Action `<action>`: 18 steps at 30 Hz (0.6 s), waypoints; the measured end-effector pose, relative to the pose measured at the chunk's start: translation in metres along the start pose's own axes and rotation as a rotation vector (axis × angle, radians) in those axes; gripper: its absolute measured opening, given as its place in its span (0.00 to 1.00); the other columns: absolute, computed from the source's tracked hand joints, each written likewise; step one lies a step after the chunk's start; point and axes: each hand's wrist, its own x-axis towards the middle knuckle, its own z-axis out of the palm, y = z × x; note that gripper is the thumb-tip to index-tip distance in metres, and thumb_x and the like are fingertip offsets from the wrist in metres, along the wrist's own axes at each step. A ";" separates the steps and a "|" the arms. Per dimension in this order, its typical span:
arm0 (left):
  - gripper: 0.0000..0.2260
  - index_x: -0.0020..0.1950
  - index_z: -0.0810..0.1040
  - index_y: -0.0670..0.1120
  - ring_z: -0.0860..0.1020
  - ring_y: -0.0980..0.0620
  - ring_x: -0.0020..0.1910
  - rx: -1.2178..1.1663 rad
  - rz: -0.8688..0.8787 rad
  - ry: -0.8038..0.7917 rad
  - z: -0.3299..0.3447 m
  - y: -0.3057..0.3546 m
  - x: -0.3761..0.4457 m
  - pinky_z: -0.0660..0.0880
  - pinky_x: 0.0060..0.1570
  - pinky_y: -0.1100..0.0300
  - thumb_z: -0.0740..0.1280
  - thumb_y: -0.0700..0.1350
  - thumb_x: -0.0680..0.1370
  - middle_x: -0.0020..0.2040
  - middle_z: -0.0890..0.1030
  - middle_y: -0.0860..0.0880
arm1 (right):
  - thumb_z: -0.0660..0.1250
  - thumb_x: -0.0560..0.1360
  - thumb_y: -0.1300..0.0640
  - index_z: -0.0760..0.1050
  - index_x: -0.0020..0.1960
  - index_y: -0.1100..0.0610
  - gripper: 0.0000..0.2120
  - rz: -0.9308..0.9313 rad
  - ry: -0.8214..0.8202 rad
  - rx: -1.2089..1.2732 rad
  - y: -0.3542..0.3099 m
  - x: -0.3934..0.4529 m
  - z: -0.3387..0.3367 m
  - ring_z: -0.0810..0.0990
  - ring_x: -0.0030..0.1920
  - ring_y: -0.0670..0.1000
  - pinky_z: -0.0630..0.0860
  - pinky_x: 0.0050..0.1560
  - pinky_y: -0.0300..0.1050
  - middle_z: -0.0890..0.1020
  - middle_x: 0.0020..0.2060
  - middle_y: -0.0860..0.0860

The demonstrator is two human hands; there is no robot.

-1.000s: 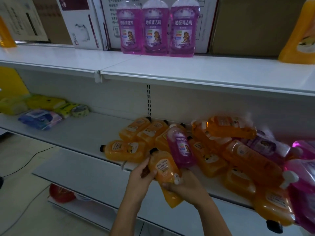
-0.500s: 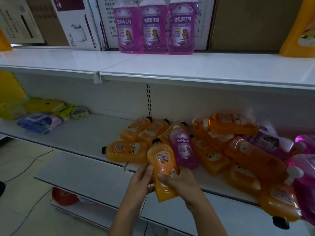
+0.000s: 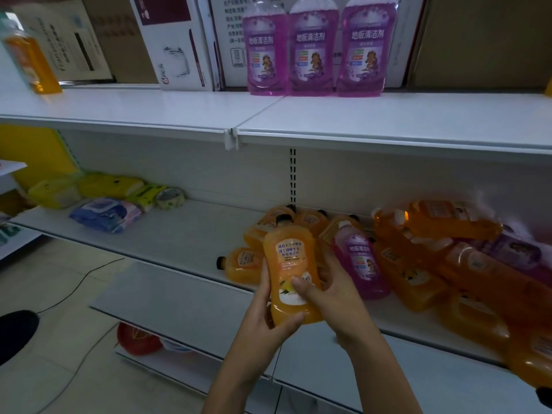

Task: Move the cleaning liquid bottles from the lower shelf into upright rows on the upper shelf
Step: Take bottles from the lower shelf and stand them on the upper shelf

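Two hands share one orange bottle, held upright with its black cap on top, in front of the lower shelf edge. Left hand wraps the base from the left side, fingers curled under the bottom; right hand clasps the right flank, thumb pressed across the label. Both closed firmly on the bottle — likely a two-handed hold because the bottle is full and smooth, and because it gets squared up cap-up before the lift. Label faces the wearer, probably so it will face outward once shelved. Just behind and right, the pile of orange and purple bottles lies on its side on the lower shelf, overlapping, caps pointing all ways; one purple bottle lies just beside the right hand. Above, the upper shelf carries three purple bottles standing side by side at the back, touching, labels forward: a started row. Plenty of bare shelf in front of them and to the left. Judged early in the task. Wipe packs sit well apart at left.
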 end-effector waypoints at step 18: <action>0.39 0.76 0.55 0.68 0.73 0.52 0.70 -0.103 0.109 -0.337 -0.058 0.031 -0.023 0.76 0.60 0.57 0.73 0.45 0.75 0.72 0.72 0.58 | 0.77 0.70 0.61 0.56 0.70 0.25 0.46 -0.095 0.099 -0.111 -0.043 -0.054 0.052 0.82 0.57 0.42 0.81 0.48 0.39 0.79 0.56 0.32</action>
